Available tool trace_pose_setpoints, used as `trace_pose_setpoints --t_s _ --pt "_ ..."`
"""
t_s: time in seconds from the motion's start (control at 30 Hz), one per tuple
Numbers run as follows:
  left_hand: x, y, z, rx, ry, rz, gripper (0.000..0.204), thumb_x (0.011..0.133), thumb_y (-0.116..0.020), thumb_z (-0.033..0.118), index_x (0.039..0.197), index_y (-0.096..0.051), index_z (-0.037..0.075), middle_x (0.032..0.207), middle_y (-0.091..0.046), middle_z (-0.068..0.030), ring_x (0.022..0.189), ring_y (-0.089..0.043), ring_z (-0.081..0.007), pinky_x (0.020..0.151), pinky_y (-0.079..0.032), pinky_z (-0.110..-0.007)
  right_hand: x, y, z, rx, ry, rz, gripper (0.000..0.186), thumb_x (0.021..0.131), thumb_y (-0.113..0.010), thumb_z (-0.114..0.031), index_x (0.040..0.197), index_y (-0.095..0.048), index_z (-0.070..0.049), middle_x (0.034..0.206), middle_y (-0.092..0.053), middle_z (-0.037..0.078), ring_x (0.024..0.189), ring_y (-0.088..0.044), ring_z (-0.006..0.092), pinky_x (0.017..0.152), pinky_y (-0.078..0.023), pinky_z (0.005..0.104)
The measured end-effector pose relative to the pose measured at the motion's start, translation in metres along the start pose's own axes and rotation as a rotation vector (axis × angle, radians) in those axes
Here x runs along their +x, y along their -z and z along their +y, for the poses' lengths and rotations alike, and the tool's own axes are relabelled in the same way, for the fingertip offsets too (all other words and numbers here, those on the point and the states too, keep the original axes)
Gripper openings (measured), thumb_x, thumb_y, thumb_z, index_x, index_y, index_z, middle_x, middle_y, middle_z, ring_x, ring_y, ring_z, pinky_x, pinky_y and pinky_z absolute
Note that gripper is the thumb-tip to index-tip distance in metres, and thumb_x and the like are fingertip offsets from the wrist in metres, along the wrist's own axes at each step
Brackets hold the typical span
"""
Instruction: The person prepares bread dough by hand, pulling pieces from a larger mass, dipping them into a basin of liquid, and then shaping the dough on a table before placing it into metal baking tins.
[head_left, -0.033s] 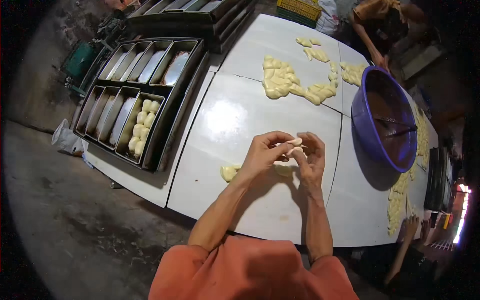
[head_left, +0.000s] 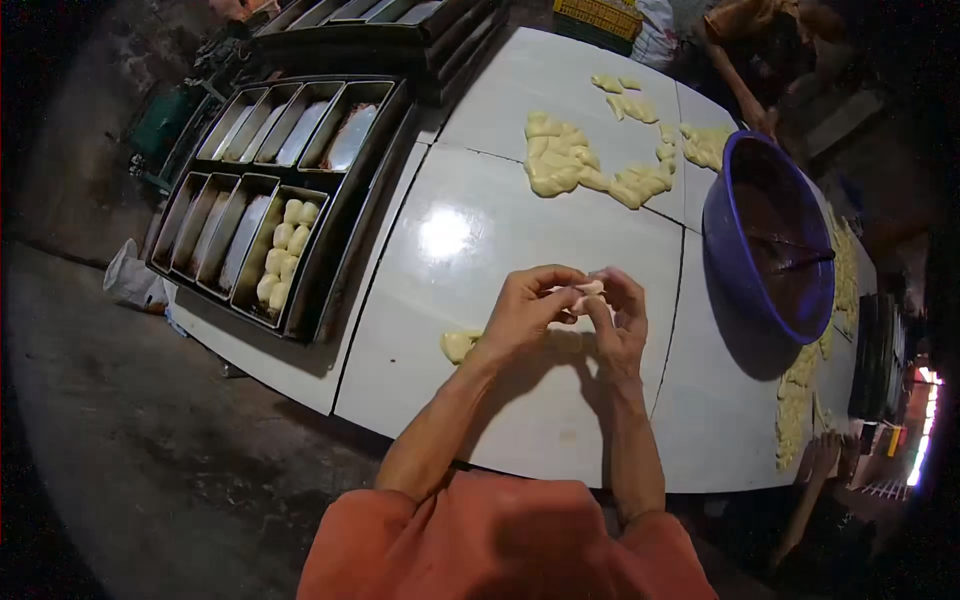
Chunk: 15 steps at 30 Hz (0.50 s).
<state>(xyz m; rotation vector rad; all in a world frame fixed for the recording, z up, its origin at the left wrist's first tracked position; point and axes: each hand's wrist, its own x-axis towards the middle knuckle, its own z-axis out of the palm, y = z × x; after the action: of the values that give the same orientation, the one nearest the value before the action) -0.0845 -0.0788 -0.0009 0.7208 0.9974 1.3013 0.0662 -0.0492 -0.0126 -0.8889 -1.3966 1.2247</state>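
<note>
A small piece of pale dough [head_left: 590,292] is pinched between the fingers of both my hands, just above the white table. My left hand [head_left: 535,308] grips it from the left with thumb and fingertips. My right hand [head_left: 622,318] closes on its other side, and the fingers cover much of the dough. Next to my left wrist a yellowish dough piece [head_left: 458,346] lies on the tabletop, partly hidden by the arm.
Left, a dark rack of loaf tins [head_left: 325,165] has dough balls [head_left: 283,250] in one tin. Flattened dough pieces [head_left: 558,155] lie across the far table. A purple basin [head_left: 715,235] of brownish contents stands right. Other people's hands [head_left: 768,122] work at the table's edges.
My fingers have shifted slightly around the dough, the right ones curling a little. A co-worker's hand at the lower right has moved a little.
</note>
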Motion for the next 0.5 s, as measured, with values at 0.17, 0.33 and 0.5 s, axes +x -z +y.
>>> trace_pose_setpoints --t_s 0.17,0.33,0.5 --pt "-0.010 -0.008 0.001 0.016 0.032 -0.025 0.032 0.095 -0.064 0.009 0.125 -0.066 -0.002 0.106 -0.072 -0.0067 0.087 -0.067 -0.0109 0.077 -0.058 -0.027 -0.005 0.011 0.021 -0.151 0.067 0.093 0.020 0.095 -0.073 -0.019 0.092 -0.062 -0.003 0.098 -0.062 0.006 0.091 -0.057 0.0128 0.083 -0.048 0.0330" --pt "-0.008 -0.006 -0.011 0.180 0.050 0.012 0.026 0.094 -0.071 0.016 0.111 -0.071 -0.004 0.092 -0.072 -0.0059 0.076 -0.065 -0.0086 0.067 -0.054 -0.024 -0.003 0.016 0.001 -0.184 -0.114 0.014 0.020 0.094 -0.073 -0.019 0.098 -0.065 -0.001 0.097 -0.066 0.008 0.090 -0.060 0.0128 0.077 -0.049 0.0306" --pt "-0.010 -0.004 -0.012 0.119 0.178 0.020 0.036 0.098 -0.066 0.030 0.115 -0.071 -0.001 0.091 -0.070 -0.0053 0.081 -0.067 -0.0117 0.069 -0.055 -0.025 -0.014 0.036 -0.021 -0.419 0.106 -0.295 0.021 0.097 -0.065 -0.015 0.112 -0.069 -0.002 0.106 -0.070 0.011 0.095 -0.066 0.0199 0.080 -0.053 0.0325"
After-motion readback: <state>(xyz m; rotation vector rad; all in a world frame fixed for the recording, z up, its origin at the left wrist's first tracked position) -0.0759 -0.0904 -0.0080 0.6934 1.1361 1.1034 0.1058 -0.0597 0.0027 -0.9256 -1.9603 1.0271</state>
